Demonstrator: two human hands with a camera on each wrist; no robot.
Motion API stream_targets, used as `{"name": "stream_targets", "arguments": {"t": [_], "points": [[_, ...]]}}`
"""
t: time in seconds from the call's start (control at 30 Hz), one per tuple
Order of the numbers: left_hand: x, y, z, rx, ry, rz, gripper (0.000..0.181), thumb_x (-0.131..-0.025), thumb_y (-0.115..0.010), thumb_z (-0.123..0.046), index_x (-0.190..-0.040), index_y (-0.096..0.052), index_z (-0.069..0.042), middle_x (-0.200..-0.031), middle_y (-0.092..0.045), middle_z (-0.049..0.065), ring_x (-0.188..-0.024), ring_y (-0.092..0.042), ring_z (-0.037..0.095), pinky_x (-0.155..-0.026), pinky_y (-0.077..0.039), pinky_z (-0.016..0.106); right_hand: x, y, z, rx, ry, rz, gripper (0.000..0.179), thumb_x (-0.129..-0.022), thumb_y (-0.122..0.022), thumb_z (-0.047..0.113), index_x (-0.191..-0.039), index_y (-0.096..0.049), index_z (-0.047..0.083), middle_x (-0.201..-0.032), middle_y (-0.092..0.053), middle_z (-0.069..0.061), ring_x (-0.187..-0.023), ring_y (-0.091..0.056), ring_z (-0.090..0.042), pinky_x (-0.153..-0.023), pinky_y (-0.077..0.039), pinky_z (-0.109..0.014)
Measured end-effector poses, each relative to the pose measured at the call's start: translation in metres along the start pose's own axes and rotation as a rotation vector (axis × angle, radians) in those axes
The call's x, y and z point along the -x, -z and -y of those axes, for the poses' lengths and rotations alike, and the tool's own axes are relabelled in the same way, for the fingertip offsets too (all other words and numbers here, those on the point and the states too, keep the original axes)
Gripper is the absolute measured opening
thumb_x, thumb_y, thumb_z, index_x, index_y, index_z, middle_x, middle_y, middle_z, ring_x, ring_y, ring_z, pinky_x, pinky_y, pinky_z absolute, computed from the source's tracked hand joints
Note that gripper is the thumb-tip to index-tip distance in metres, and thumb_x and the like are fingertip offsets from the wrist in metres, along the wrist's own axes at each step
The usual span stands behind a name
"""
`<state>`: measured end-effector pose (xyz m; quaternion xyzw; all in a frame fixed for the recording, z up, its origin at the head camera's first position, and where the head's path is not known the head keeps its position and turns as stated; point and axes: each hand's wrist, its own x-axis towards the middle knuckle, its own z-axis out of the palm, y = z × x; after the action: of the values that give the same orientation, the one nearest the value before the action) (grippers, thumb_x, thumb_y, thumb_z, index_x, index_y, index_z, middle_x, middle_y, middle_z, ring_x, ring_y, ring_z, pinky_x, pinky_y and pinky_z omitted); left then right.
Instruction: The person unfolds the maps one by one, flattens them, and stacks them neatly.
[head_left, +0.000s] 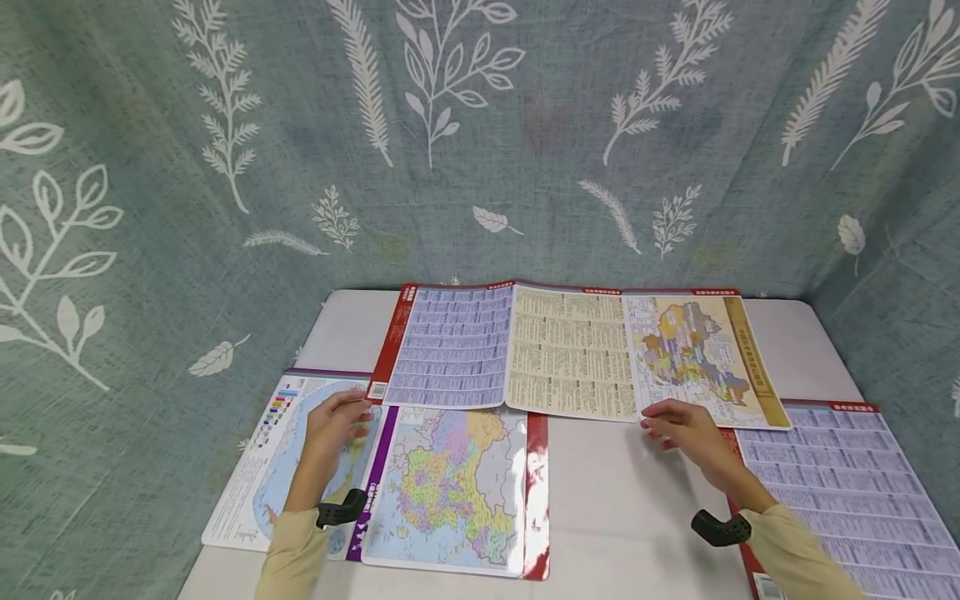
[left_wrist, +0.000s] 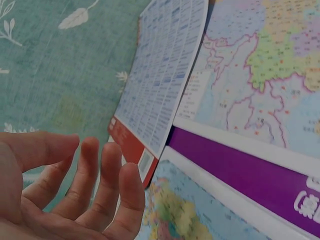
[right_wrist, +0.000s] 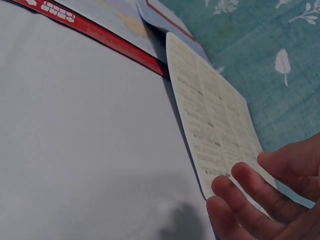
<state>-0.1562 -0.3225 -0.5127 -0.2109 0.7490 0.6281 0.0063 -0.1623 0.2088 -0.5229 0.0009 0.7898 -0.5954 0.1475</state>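
Observation:
A long fold-out chart (head_left: 570, 354) lies across the back of the table, with a blue-lined text panel, a cream text panel and a map panel. My left hand (head_left: 330, 429) is at its red left end, fingers loosely bent; in the left wrist view nothing shows between thumb and fingers. By the chart's front edge, near the fold between cream and map panels, is my right hand (head_left: 693, 437). Its fingers (right_wrist: 250, 192) are loosely curved over the cream panel in the right wrist view, apparently without a grip; whether they touch it I cannot tell.
A laminated map (head_left: 457, 492) with a red strip lies at the front, overlapping another map sheet (head_left: 232, 500) with a purple strip on the left. A blue-lined text sheet (head_left: 855, 492) lies at the right. Patterned green cloth (head_left: 540, 150) hangs behind the white table (head_left: 600, 500).

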Motion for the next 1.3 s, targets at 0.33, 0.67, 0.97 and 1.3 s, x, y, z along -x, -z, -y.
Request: {"name": "stream_targets", "arguments": {"t": [0.33, 0.67, 0.97, 1.3], "points": [[0.014, 0.015, 0.009, 0.009, 0.024, -0.036, 0.039, -0.093, -0.061, -0.017, -0.125, -0.052, 0.004, -0.103, -0.064, 0.010, -0.089, -0.065, 0.022, -0.077, -0.054, 0.039, 0.002, -0.020, 0.004, -0.045, -0.013, 0.024, 0.027, -0.093, -0.058, 0.007, -0.113, -0.057, -0.011, -0.103, -0.064, -0.026, -0.086, -0.064, -0.031, -0.069, -0.055, -0.038], [0.026, 0.016, 0.024, -0.157, 0.006, -0.030, 0.034, -0.095, -0.059, -0.018, -0.123, -0.056, 0.001, -0.108, -0.063, 0.020, -0.089, -0.063, 0.025, -0.071, -0.055, 0.035, 0.005, -0.045, 0.003, -0.078, -0.033, 0.040, 0.023, -0.091, -0.057, 0.003, -0.110, -0.057, -0.011, -0.100, -0.065, -0.024, -0.084, -0.065, -0.030, -0.067, -0.055, -0.037], [0.040, 0.010, 0.028, -0.376, -0.027, 0.058, 0.030, -0.094, -0.059, -0.017, -0.121, -0.057, -0.003, -0.108, -0.061, 0.017, -0.088, -0.062, 0.025, -0.062, -0.053, 0.033, 0.007, -0.074, 0.005, -0.136, -0.048, 0.079, 0.022, -0.091, -0.056, 0.001, -0.109, -0.057, -0.012, -0.098, -0.063, -0.025, -0.081, -0.064, -0.028, -0.066, -0.056, -0.038], [0.049, 0.003, 0.032, -0.360, -0.003, 0.119, 0.032, -0.094, -0.059, -0.018, -0.123, -0.055, -0.004, -0.110, -0.063, 0.017, -0.093, -0.062, 0.028, -0.069, -0.055, 0.036, 0.012, -0.106, 0.003, -0.204, -0.060, 0.144, 0.024, -0.091, -0.056, 0.001, -0.110, -0.055, -0.013, -0.097, -0.064, -0.023, -0.080, -0.066, -0.031, -0.066, -0.056, -0.039]]}}
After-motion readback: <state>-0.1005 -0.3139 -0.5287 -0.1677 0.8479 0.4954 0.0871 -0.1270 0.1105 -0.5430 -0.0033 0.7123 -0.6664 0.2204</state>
